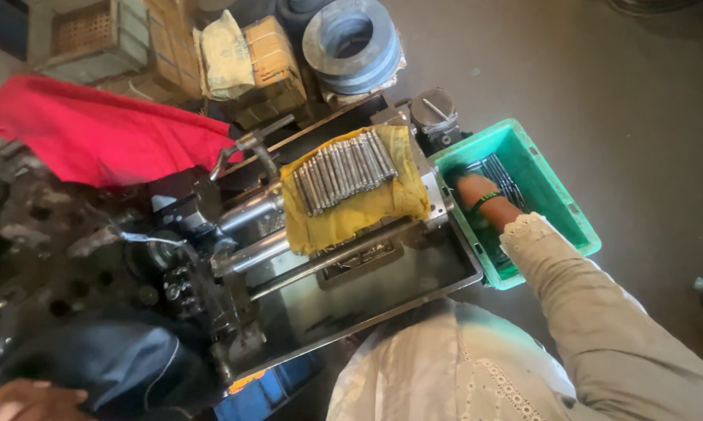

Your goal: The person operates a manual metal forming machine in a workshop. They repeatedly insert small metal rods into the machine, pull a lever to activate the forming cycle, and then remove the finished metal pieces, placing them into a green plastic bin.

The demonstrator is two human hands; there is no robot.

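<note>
My right hand [476,189] reaches down into a green plastic crate [558,195] at the right of the machine, among several dark metal rods [501,175] lying on its bottom; the fingers are hidden by the crate wall. A row of several shiny metal rods [345,169] lies side by side on a yellow cloth [351,214] draped over the machine's bed. My left hand [24,401] rests at the bottom left corner against a dark rounded cover [110,362], and its fingers are hard to make out.
A small lathe-like machine [234,242] with a metal tray [383,288] fills the middle. A red cloth [102,132] covers its left end. Behind stand stacked cardboard boxes [270,66] and grey metal rings [355,43]. Bare concrete floor [601,70] lies to the right.
</note>
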